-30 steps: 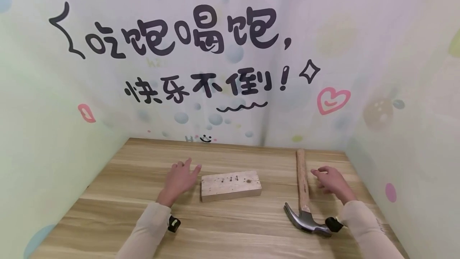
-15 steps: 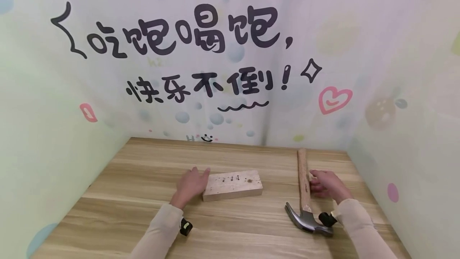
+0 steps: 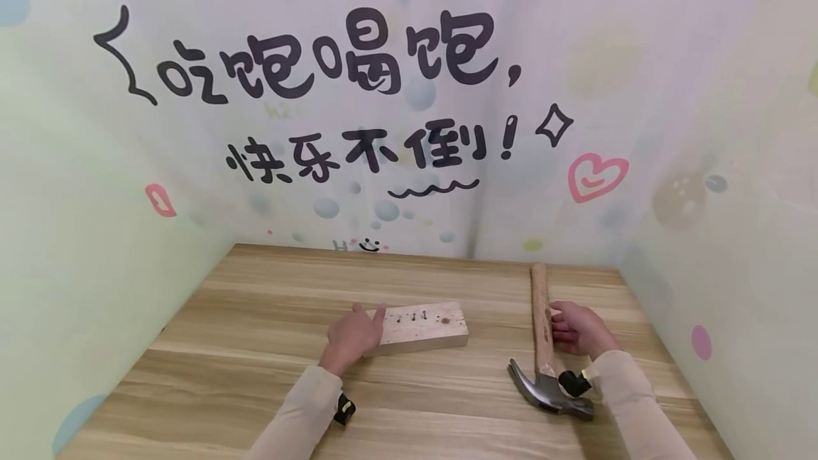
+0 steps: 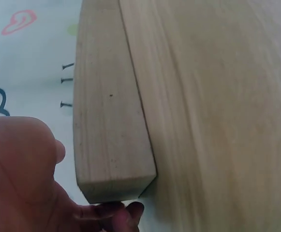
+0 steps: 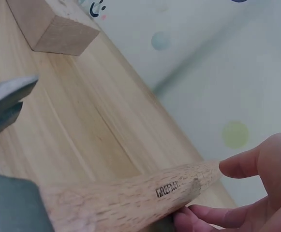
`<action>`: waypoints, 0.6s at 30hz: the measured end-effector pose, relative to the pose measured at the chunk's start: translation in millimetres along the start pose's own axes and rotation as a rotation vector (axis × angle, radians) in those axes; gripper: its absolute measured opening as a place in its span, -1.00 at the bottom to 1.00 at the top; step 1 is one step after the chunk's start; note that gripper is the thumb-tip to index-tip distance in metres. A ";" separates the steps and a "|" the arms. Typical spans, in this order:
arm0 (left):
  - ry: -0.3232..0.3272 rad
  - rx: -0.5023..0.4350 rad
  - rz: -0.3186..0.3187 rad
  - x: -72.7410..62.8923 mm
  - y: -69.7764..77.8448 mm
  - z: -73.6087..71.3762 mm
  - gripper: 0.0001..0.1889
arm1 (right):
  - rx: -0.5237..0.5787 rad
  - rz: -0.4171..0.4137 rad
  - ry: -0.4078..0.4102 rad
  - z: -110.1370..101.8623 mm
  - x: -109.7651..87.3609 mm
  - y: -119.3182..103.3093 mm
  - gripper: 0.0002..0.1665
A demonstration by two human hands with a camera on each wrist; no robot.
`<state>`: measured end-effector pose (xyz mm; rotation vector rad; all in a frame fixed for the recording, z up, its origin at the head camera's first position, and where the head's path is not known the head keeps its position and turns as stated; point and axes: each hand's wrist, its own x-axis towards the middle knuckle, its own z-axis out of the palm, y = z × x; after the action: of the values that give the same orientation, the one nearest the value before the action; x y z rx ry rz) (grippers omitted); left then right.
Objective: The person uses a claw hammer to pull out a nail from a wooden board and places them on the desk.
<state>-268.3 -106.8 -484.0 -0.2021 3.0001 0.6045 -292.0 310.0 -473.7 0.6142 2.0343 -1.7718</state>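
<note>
A pale wooden block (image 3: 422,329) lies on the table with several nails standing up from its top face. My left hand (image 3: 353,338) is at the block's left end. In the left wrist view the fingers (image 4: 125,215) bend right by the end face, and the thumb stays beside the top with a small gap. On the right lies a claw hammer (image 3: 542,318), its wooden handle pointing away and its steel head (image 3: 551,396) nearest me. My right hand (image 3: 580,329) pinches the handle, thumb (image 5: 239,164) on one side and fingers on the other.
The wood-grain table (image 3: 255,318) meets a printed curtain wall (image 3: 409,218) at the back and pale walls at both sides. Black wrist cameras sit on both sleeves, the right one (image 3: 574,382) close over the hammer head.
My left hand has moved right, from beside the block to over its left end. My right hand has come in from the right and its fingers have closed on the hammer handle.
</note>
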 end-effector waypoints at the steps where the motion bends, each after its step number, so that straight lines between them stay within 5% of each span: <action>1: 0.003 0.007 0.001 -0.6 0.8 0.6 -0.15 | -0.002 0.011 0.001 0.3 -0.4 -0.9 -0.45; 18: -0.008 0.020 0.036 0.5 0.8 3.4 -0.14 | -0.127 0.010 0.125 11.3 -0.4 -0.5 -0.38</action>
<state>-268.8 -104.8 -486.9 -0.1441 3.0062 0.5773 -292.0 298.6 -474.7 0.7101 2.2028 -1.6203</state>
